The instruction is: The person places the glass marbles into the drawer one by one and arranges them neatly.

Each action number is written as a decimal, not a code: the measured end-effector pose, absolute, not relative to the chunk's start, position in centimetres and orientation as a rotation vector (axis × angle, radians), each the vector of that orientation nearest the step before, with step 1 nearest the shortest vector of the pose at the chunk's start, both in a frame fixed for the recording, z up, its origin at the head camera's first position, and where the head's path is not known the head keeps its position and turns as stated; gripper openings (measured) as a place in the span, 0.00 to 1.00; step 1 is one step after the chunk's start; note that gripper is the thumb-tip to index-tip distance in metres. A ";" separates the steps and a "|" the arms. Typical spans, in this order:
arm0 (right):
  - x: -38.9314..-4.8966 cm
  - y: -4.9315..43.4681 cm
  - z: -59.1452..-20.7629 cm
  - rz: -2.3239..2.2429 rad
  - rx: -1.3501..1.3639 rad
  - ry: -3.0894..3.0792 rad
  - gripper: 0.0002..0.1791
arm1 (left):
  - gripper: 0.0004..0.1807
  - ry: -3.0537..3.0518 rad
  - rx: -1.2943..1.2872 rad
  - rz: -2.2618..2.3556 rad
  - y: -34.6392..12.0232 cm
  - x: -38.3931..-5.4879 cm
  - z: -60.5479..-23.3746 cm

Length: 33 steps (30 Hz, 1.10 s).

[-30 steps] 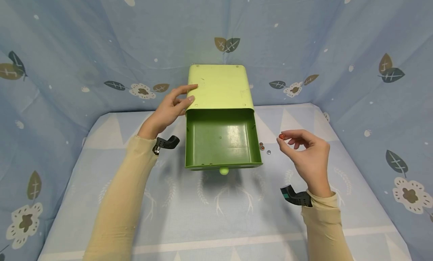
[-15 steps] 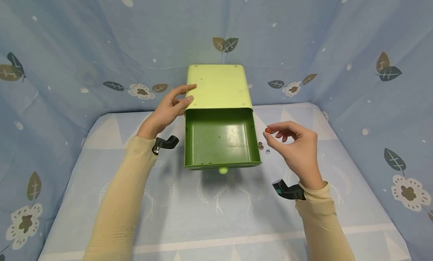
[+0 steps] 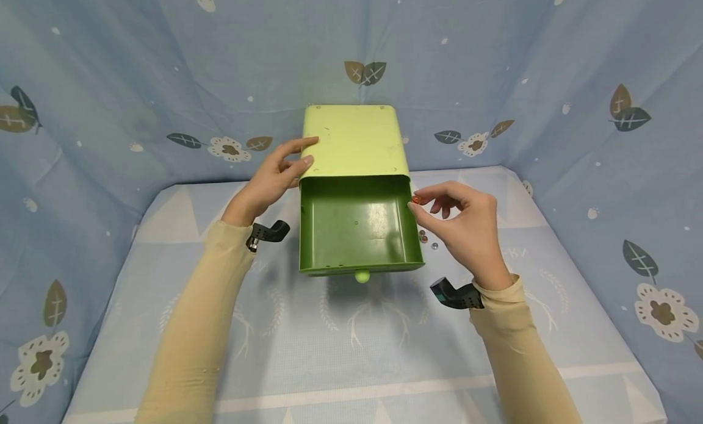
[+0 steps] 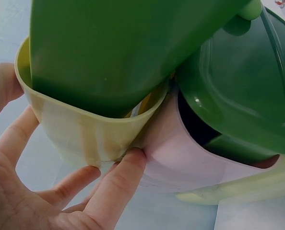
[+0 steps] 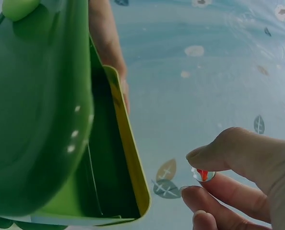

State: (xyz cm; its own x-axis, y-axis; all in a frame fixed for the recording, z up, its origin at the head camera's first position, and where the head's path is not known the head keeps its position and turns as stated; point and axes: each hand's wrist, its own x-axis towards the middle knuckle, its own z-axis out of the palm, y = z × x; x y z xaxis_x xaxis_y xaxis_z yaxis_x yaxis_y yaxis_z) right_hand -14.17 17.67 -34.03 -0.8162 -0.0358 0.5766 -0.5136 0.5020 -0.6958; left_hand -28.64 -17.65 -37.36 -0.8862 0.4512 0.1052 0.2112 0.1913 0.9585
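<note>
A small drawer cabinet with a pale yellow-green top (image 3: 354, 140) stands at the middle back of the table. Its green top drawer (image 3: 357, 229) is pulled out towards me, and nothing lies on the visible part of its floor. My left hand (image 3: 268, 179) grips the cabinet's left side, thumb and index finger over the top edge, other fingers against the side. Between thumb and index finger, my right hand (image 3: 467, 226) pinches a clear glass marble (image 5: 203, 175) with an orange-red swirl, right at the drawer's right rim.
Several more marbles (image 3: 423, 237) lie on the patterned tablecloth (image 3: 351, 351) just right of the drawer. Below the top tier, the left wrist view shows a pink tier (image 4: 166, 153) with another green drawer (image 4: 243, 81). A blue patterned curtain (image 3: 219, 58) hangs close behind.
My right hand has moved left and slightly away from me with the marble, from beyond the table marbles to the drawer's right edge. The left hand keeps its place on the cabinet.
</note>
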 end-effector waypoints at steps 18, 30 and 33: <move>-17.0 15.5 -31.8 1.308 0.568 -2.219 0.06 | 0.29 2.265 0.645 1.765 -17.6 -28.8 -37.5; -18.9 14.0 -31.6 1.408 0.600 -2.246 0.05 | 0.29 2.282 0.635 1.760 -17.6 -28.4 -37.1; -19.3 13.6 -31.8 1.455 0.615 -2.247 0.05 | 0.29 2.278 0.632 1.760 -17.6 -28.3 -37.2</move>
